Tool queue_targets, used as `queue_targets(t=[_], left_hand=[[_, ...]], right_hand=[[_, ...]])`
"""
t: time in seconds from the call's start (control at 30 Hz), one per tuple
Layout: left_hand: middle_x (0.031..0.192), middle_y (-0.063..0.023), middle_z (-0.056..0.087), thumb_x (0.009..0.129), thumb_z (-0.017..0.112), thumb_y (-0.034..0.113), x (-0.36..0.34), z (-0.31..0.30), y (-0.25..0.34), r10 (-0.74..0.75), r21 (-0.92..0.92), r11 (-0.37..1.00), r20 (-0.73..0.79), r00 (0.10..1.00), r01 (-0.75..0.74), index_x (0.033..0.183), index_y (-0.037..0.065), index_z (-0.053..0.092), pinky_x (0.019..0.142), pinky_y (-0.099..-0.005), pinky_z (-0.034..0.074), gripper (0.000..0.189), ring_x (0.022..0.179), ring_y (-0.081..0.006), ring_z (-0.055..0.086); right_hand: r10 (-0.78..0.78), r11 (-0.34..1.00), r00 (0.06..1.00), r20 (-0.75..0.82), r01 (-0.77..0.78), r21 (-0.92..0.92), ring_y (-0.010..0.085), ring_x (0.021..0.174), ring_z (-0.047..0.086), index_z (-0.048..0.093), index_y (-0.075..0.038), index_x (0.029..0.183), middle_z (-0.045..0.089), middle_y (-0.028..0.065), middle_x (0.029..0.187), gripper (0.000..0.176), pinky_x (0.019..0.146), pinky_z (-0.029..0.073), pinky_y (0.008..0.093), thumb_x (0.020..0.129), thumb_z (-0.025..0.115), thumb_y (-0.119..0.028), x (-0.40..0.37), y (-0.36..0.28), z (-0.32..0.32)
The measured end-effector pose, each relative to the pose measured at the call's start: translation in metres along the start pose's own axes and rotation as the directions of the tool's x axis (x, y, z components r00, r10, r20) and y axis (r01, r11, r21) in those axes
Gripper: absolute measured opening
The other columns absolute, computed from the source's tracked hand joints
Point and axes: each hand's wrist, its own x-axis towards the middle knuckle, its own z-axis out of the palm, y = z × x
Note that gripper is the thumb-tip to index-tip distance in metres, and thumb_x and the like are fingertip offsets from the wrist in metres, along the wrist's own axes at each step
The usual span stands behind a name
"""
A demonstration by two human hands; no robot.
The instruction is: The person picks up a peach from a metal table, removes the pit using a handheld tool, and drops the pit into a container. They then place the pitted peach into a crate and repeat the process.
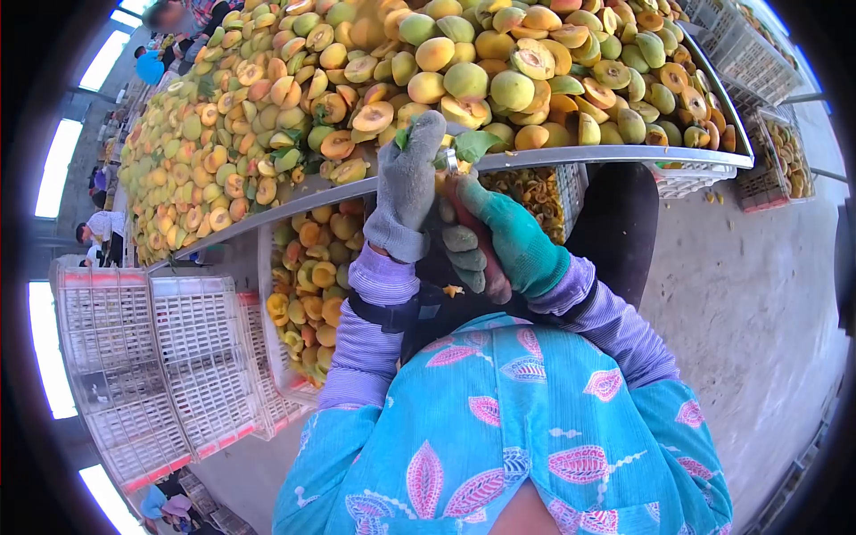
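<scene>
Apparently smooth metal table rim

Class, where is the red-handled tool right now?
In the head view, the red-handled tool is near the centre, in the right hand, beside the left hand and close to the table's metal rim.

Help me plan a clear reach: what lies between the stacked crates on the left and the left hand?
In the head view, a crate of fruit lies between the stacked crates and the left hand.
</scene>
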Motion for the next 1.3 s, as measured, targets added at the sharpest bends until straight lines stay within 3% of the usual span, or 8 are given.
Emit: queue_targets(t=[0.53, 0.6, 0.67, 0.73, 0.83, 0.9, 0.93, 1.3], left_hand=[[0.081, -0.0122, 0.067, 0.098, 0.052, 0.035, -0.007, 0.014, -0.002, -0.203, -0.400, 0.887, 0.113, 0.973, 0.232, 0.102, 0.001, 0.061, 0.061, -0.0327, 0.056, 0.035, 0.066, -0.0237, 0.066], [0.090, -0.0166, 0.068, 0.098, 0.050, 0.044, -0.004, 0.009, -0.026, 0.525, 0.422, 0.739, 0.129, 0.841, -0.525, 0.111, 0.000, 0.059, 0.072, -0.0363, 0.059, 0.046, 0.078, -0.0267, 0.069], [0.101, -0.0183, 0.067, 0.096, 0.056, 0.039, -0.011, 0.001, -0.001, -0.191, -0.648, 0.725, 0.137, 0.972, 0.234, 0.116, -0.001, 0.057, 0.075, -0.0396, 0.059, 0.045, 0.088, -0.0280, 0.069], [0.109, -0.0166, 0.064, 0.095, 0.058, 0.027, -0.024, -0.019, -0.006, -0.185, -0.521, 0.792, 0.292, 0.938, 0.319, 0.124, -0.002, 0.054, 0.078, -0.0454, 0.059, 0.041, 0.095, -0.0285, 0.067], [0.109, -0.0125, 0.064, 0.092, 0.053, 0.011, -0.028, -0.019, -0.022, -0.134, -0.332, 0.918, 0.259, 0.956, 0.218, 0.131, 0.000, 0.052, 0.079, -0.0421, 0.058, 0.040, 0.097, -0.0257, 0.065], [0.111, -0.0134, 0.063, 0.091, 0.050, 0.008, -0.038, -0.013, -0.025, -0.104, -0.276, 0.950, 0.170, 0.980, 0.149, 0.129, 0.001, 0.053, 0.077, -0.0365, 0.058, 0.040, 0.097, -0.0245, 0.065], [0.111, -0.0138, 0.063, 0.090, 0.048, 0.007, -0.040, -0.009, -0.025, -0.072, -0.249, 0.963, 0.127, 0.989, 0.102, 0.129, 0.001, 0.053, 0.077, -0.0336, 0.058, 0.039, 0.096, -0.0239, 0.065], [0.101, -0.0087, 0.066, 0.091, 0.058, 0.014, -0.090, -0.057, 0.005, -0.063, -0.071, 0.996, -0.186, 0.980, 0.051, 0.123, 0.004, 0.058, 0.052, -0.0242, 0.052, 0.034, 0.075, -0.0144, 0.064]], right_hand=[[0.024, 0.933, 0.954, 0.300, -0.129, 0.336, 0.0087, 0.045, 0.044, 0.050, -0.010, 0.095, 0.048, -0.0017, 0.065, 0.039, 0.036, 0.038, 0.0232, 0.102, 0.043, -0.048, -0.003, 0.003, -0.019], [0.009, 0.994, 0.977, 0.215, -0.032, 0.102, 0.0097, 0.044, 0.046, 0.052, -0.010, 0.095, 0.050, -0.0007, 0.063, 0.038, 0.038, 0.040, 0.0247, 0.102, 0.044, -0.047, -0.033, -0.019, -0.012], [-0.030, 0.992, 0.988, 0.153, 0.010, 0.127, 0.0097, 0.044, 0.046, 0.051, -0.010, 0.096, 0.050, -0.0008, 0.064, 0.038, 0.038, 0.041, 0.0247, 0.102, 0.044, -0.047, -0.064, -0.026, -0.015], [0.303, 0.888, 0.934, -0.191, -0.204, 0.413, 0.0101, 0.045, 0.049, 0.052, -0.007, 0.101, 0.055, 0.0017, 0.067, 0.036, 0.038, 0.043, 0.0267, 0.100, 0.050, -0.043, -0.049, -0.009, -0.052], [-0.212, 0.836, 0.920, -0.329, -0.003, -0.549, 0.0202, 0.051, 0.062, 0.050, -0.006, 0.095, 0.060, 0.0068, 0.068, 0.024, 0.042, 0.047, 0.0348, 0.097, 0.059, -0.028, -0.043, 0.009, -0.034], [-0.689, 0.334, 0.706, -0.160, 0.114, -0.935, 0.0269, 0.054, 0.064, 0.050, -0.006, 0.095, 0.062, 0.0113, 0.069, 0.021, 0.044, 0.049, 0.0389, 0.095, 0.061, -0.024, -0.026, 0.029, -0.033], [-0.831, 0.002, 0.555, 0.041, 0.077, -0.997, 0.0302, 0.055, 0.064, 0.050, -0.006, 0.094, 0.063, 0.0136, 0.069, 0.020, 0.046, 0.050, 0.0410, 0.093, 0.062, -0.021, -0.017, 0.033, -0.034], [-0.718, 0.002, 0.679, -0.153, -0.218, -0.976, 0.0405, 0.073, 0.066, 0.052, -0.004, 0.105, 0.067, 0.0192, 0.081, 0.023, 0.059, 0.051, 0.0489, 0.093, 0.062, -0.020, -0.039, 0.059, -0.072]])
